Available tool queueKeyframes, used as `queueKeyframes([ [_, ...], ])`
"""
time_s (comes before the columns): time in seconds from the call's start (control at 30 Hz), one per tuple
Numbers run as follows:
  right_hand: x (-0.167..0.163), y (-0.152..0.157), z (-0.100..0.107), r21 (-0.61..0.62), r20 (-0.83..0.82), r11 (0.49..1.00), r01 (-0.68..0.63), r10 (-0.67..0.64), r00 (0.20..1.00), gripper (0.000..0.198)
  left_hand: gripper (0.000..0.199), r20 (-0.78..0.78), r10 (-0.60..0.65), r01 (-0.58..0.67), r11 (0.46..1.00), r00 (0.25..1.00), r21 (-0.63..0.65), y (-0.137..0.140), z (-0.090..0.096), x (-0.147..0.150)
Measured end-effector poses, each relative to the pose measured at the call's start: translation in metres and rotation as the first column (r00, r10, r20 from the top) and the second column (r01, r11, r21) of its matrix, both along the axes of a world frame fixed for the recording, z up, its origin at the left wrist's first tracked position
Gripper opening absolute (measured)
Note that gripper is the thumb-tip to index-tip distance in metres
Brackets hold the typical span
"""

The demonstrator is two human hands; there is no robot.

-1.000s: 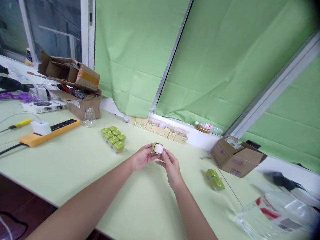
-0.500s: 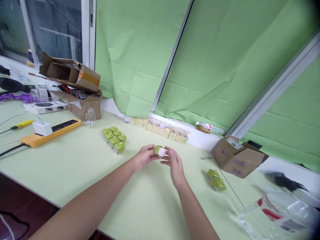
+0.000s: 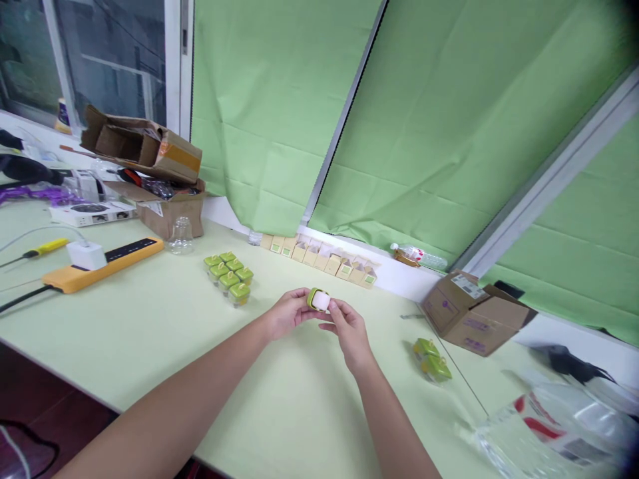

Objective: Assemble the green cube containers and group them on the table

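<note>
Over the middle of the table, my left hand (image 3: pixel 289 314) is closed around a small green lid (image 3: pixel 311 297), tilted so that its inside faces me. A rounded whitish block (image 3: pixel 321 301) sits inside the lid. My right hand (image 3: pixel 350 330) pinches at the block's right edge, its thumb against it and the other fingers curled below. Whether those fingers also touch the lid is hidden. To the left stand several small clear boxes (image 3: pixel 228 279) with green lids and yellow loops. A few more such boxes (image 3: pixel 432 361) stand to the right.
A row of small cardboard boxes (image 3: pixel 322 258) lines the wall. An orange power strip (image 3: pixel 107 265), a clear plastic dome (image 3: pixel 180 236) and stacked cartons (image 3: pixel 170 206) are at left. At right are an open carton (image 3: pixel 474 313) and a large clear bottle (image 3: pixel 554 426).
My right hand has moved slightly left, and its thumb has come onto the whitish block. The lid has turned and shifted slightly left. The left hand has barely moved.
</note>
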State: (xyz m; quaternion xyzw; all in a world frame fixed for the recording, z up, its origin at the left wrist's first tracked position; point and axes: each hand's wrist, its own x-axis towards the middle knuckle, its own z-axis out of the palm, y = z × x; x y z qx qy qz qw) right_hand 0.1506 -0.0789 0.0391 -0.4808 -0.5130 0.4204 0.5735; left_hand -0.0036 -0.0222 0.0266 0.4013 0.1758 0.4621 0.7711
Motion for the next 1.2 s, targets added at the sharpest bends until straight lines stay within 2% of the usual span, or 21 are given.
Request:
queueKeyframes([
  [0.1,0.002,0.000,0.003,-0.024,-0.024,0.998,0.051,-0.052,0.998,0.047,0.023,-0.058,0.076,-0.072,0.995,0.995,0.074,0.001,0.002,0.001],
  [0.17,0.003,-0.001,0.005,-0.032,-0.056,0.997,0.070,-0.071,0.996,0.047,0.025,-0.139,0.179,-0.146,0.965,0.974,0.219,0.004,0.004,0.000],
  [0.2,0.004,-0.001,0.006,-0.038,-0.057,0.997,0.074,-0.076,0.995,0.048,0.026,-0.182,0.264,-0.199,0.929,0.947,0.312,0.006,0.005,-0.002],
  [0.27,0.003,-0.001,0.004,-0.050,-0.022,0.995,0.092,-0.093,0.995,0.048,0.026,-0.226,0.486,-0.331,0.804,0.844,0.493,0.012,0.006,-0.008],
  [0.37,0.002,0.001,-0.003,-0.061,0.059,0.990,0.128,-0.125,0.990,0.046,0.022,-0.201,0.761,-0.480,0.566,0.616,0.671,0.023,0.006,-0.023],
  [0.4,0.002,0.002,-0.005,-0.061,0.080,0.989,0.138,-0.133,0.988,0.044,0.021,-0.205,0.802,-0.475,0.515,0.561,0.714,0.026,0.005,-0.028],
  [0.47,0.003,0.005,-0.010,-0.060,0.112,0.987,0.147,-0.140,0.984,0.042,0.022,-0.242,0.830,-0.391,0.468,0.503,0.793,0.032,0.002,-0.036],
  [0.6,0.006,0.008,-0.013,-0.062,0.116,0.984,0.168,-0.160,0.980,0.041,0.026,-0.341,0.815,-0.161,0.458,0.469,0.874,0.036,-0.004,-0.039],
  [0.7,0.008,0.008,-0.012,-0.063,0.115,0.982,0.177,-0.169,0.979,0.041,0.027,-0.394,0.802,-0.062,0.468,0.450,0.882,0.036,-0.004,-0.036],
  [0.83,0.009,0.009,-0.012,-0.064,0.130,0.983,0.173,-0.164,0.978,0.040,0.025,-0.421,0.800,0.002,0.465,0.428,0.885,0.037,-0.002,-0.033],
  [0.97,0.010,0.008,-0.012,-0.065,0.134,0.983,0.170,-0.161,0.978,0.038,0.021,-0.434,0.831,0.066,0.440,0.349,0.896,0.038,-0.002,-0.032],
  [1.07,0.009,0.007,-0.011,-0.068,0.134,0.982,0.175,-0.165,0.977,0.037,0.016,-0.453,0.833,0.068,0.456,0.318,0.887,0.039,-0.003,-0.030],
  [1.2,0.008,0.006,-0.010,-0.073,0.142,0.981,0.178,-0.167,0.976,0.037,0.015,-0.489,0.848,0.171,0.460,0.207,0.871,0.038,-0.004,-0.026],
])
